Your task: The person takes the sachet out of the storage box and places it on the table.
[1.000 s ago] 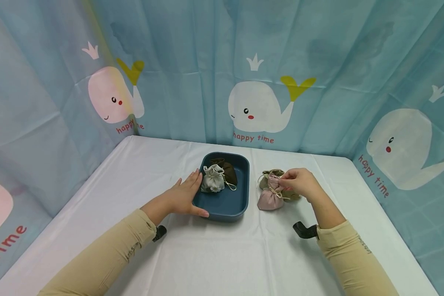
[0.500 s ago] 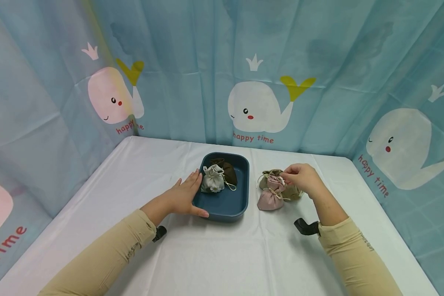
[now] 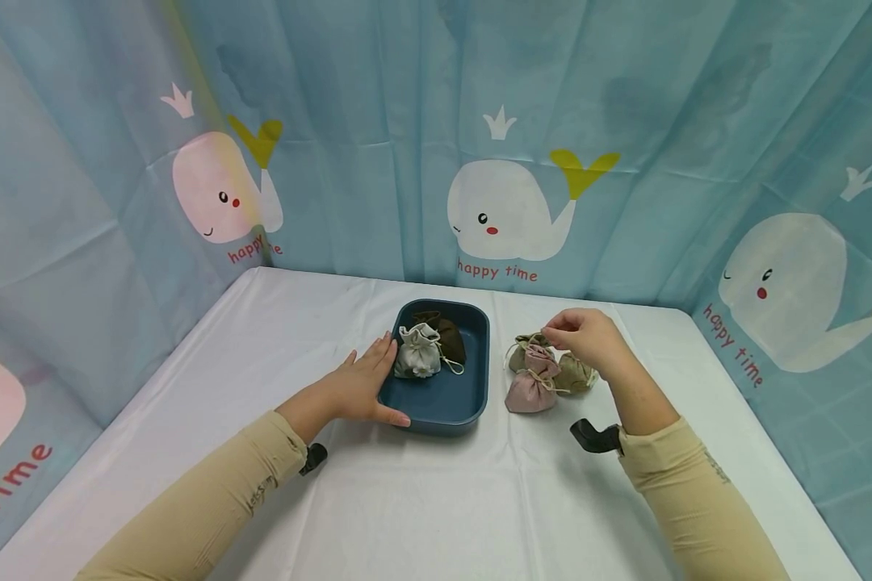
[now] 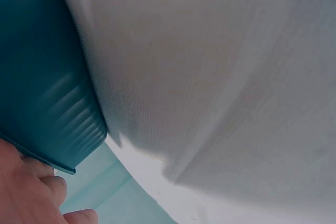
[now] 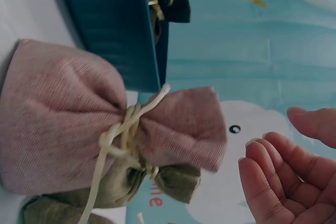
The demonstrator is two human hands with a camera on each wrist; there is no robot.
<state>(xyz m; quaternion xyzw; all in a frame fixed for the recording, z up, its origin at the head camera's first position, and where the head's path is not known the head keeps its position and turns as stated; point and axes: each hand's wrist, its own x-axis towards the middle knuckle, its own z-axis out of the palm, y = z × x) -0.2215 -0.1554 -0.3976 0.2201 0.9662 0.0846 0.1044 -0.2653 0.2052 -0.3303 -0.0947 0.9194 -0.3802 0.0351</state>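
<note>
My left hand [image 3: 356,390] lies against the left side of a blue plastic bin [image 3: 436,401], fingers extended along the rim and thumb at its near corner. Inside the bin are a pale floral drawstring pouch [image 3: 417,357] and a dark brown pouch [image 3: 454,342]. To the bin's right, a pink drawstring pouch [image 3: 529,394] stands on the table in front of olive cloth pouches [image 3: 574,374]. My right hand [image 3: 587,337] hovers just above these, fingers loosely bent. The right wrist view shows the thumb apart from the fingertips [image 5: 252,169], nothing between them, beside the pink pouch's gathered top [image 5: 184,127].
A white cloth [image 3: 421,500] covers the table. Blue curtains [image 3: 363,145] printed with whales stand behind and along both sides. Black camera mounts [image 3: 594,436] stick out from the wrists.
My right hand has let go of the pink pouch's top and risen slightly away toward the back. The pouch stays in place. My left hand and the bin have not moved.
</note>
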